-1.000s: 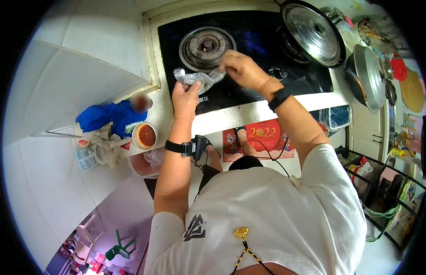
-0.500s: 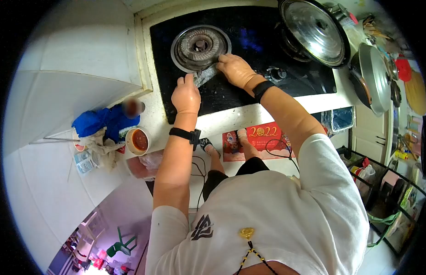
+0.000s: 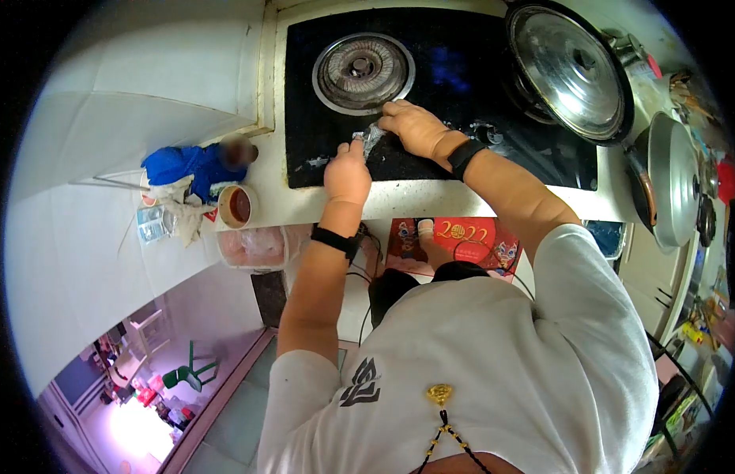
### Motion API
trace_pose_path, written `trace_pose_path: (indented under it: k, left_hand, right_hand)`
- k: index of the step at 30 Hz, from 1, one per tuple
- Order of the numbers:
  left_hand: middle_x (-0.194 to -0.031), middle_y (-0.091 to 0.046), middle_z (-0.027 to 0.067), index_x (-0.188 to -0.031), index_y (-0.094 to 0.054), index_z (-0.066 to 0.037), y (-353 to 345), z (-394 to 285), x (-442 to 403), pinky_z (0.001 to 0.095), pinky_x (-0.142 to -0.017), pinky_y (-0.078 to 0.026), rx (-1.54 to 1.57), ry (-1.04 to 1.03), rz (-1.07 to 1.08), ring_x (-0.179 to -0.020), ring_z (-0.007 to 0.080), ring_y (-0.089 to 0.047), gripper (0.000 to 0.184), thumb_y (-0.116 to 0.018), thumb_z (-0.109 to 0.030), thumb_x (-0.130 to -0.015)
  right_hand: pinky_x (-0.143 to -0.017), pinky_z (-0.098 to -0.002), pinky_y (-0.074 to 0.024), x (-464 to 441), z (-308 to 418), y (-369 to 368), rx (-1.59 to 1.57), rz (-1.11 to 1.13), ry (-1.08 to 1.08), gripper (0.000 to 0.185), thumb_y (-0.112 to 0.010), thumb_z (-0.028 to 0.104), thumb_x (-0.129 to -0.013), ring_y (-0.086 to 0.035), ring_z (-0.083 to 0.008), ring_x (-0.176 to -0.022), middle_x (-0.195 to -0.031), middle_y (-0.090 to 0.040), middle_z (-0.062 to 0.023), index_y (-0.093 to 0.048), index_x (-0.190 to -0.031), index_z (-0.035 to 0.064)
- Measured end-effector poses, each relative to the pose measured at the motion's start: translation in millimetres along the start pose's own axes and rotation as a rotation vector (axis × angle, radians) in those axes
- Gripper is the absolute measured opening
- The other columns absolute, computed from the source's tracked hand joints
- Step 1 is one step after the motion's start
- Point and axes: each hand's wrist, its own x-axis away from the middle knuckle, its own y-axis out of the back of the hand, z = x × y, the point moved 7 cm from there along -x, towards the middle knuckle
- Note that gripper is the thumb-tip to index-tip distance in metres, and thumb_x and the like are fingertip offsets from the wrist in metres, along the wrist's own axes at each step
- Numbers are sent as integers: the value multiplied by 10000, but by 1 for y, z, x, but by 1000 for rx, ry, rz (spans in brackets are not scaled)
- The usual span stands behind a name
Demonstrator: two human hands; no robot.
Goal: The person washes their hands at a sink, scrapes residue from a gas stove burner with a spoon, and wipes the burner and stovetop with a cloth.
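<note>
My left hand (image 3: 348, 174) and my right hand (image 3: 417, 129) are both over the black glass cooktop (image 3: 450, 150), just in front of the left burner (image 3: 362, 73). Between them is a small, crumpled silvery-grey sheet (image 3: 369, 140); whether it is foil or a thin rag I cannot tell. The fingers of each hand are closed on an end of it. The burner has a metal ring, and no pot stands on it. Whitish smears mark the glass near the left hand and around the control knob (image 3: 486, 134).
A black wok (image 3: 514, 87) with a silvery lid (image 3: 569, 59) covers the right burner. Beside it is another lidded pan (image 3: 674, 178). At the counter's left end are a cup of red-brown sauce (image 3: 238, 207) and a blue cloth (image 3: 182, 170). A red 2022 mat (image 3: 462, 241) lies on the floor.
The view has shifted, so the cooktop appears farther right. The grey sheet, stretched flat between my hands before, is now more bunched up. Both hands still grip it, slightly farther from the burner.
</note>
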Motion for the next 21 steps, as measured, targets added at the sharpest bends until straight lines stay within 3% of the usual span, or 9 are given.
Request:
trace_pose_path:
  k: [1, 8, 15, 21]
  left_hand:
    - [-992, -632, 188, -1185, -608, -15, -4, -4, 5, 425, -666, -554, -1, 26, 23, -750, 350, -664, 394, -577, -25, -793]
    - [-984, -641, 228, -1231, -560, 13, -16, -37, 39, 462, -709, -546, 140, 137, -86, -813, 399, -646, 441, -576, -12, -791]
    - [-884, -649, 282, -1074, -513, 67, -35, -62, 59, 493, -707, -529, 196, 291, -108, -809, 434, -649, 327, -644, -69, -807]
    - [-868, -664, 277, -1069, -513, 77, -37, -96, 66, 506, -718, -533, 268, 386, -96, -811, 447, -659, 350, -673, -91, -807]
  right_hand:
    - [-909, -375, -485, 3, 2, 0, -11, -17, 31, 302, -603, -32, -741, -559, -310, -1038, -1040, -580, -116, -683, -1017, 62]
    - [-917, -372, -489, 23, 14, -1, -20, 68, 92, 301, -595, 15, -774, -560, -293, -1055, -1060, -579, -100, -696, -1053, 71]
    - [-888, -386, -491, 46, 24, -5, -8, 26, 177, 267, -607, 41, -774, -564, -301, -1021, -1029, -585, -98, -696, -1024, 70]
    - [-910, -399, -480, 80, 20, 0, -15, 56, 193, 323, -640, 8, -729, -562, -325, -1048, -1020, -586, -106, -679, -1045, 61]
